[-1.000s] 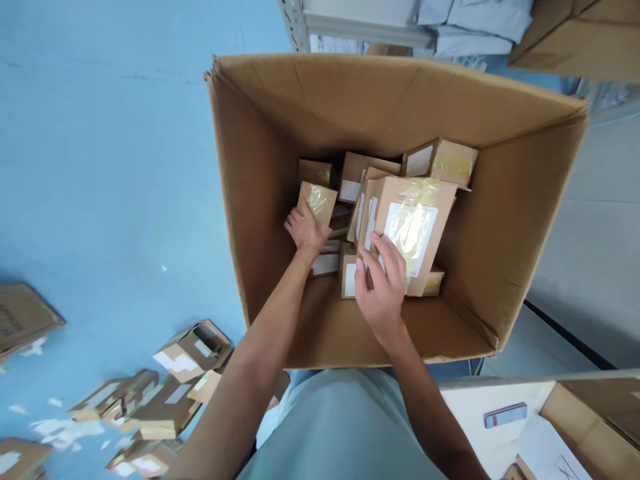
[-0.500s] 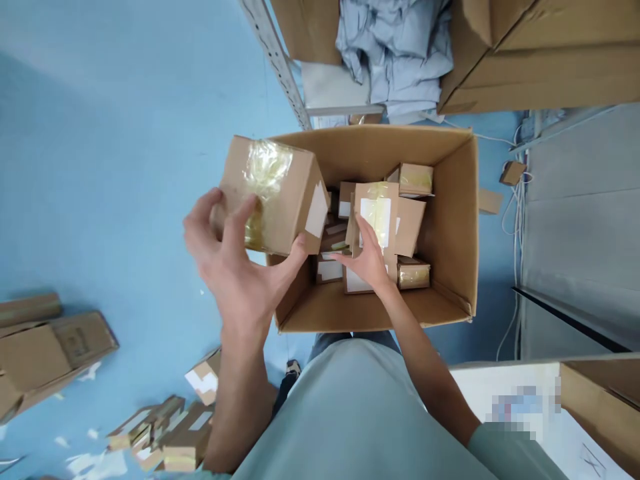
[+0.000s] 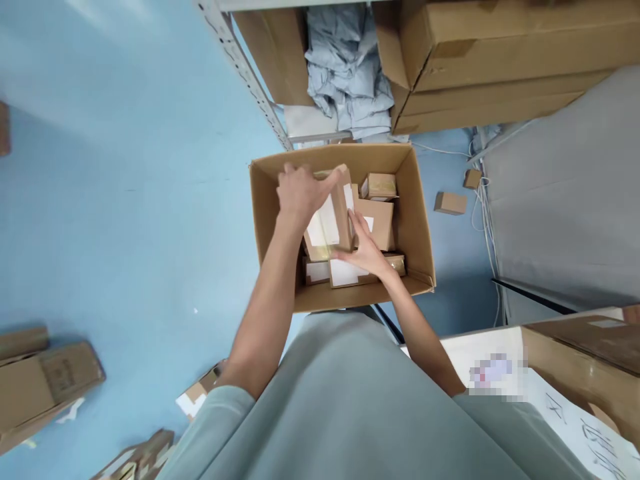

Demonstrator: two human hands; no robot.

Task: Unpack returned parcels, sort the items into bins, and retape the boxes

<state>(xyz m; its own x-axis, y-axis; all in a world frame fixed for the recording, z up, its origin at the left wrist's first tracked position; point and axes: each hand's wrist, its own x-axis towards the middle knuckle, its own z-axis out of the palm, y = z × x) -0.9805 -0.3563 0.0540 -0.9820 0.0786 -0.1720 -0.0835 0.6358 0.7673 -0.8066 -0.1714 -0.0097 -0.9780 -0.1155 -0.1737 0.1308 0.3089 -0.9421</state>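
Note:
Inside a large open carton (image 3: 423,247), a small cardboard box (image 3: 325,223) with a white label and a strip of clear tape is held between both my hands. My left hand (image 3: 301,193) grips its far left side, thumb across the top edge. My right hand (image 3: 369,253) holds its near right corner, with the thumb below and the fingers along the labelled side. Other small boxes lie around it, among them a tilted box (image 3: 377,223) and a taped box (image 3: 380,185). My hands partly hide the box and those beneath.
Beyond the carton stands a metal shelf post (image 3: 250,77), with grey-blue bags (image 3: 350,73) and big cartons (image 3: 500,60) on the shelf. Cables (image 3: 487,227) and a small box (image 3: 450,203) lie on the floor at right. Flattened cardboard (image 3: 50,380) lies at left.
The taped box is gone from my left hand, which has moved right and down into the carton onto the labelled box. A brown shape now shows at the far left edge. The view has shifted.

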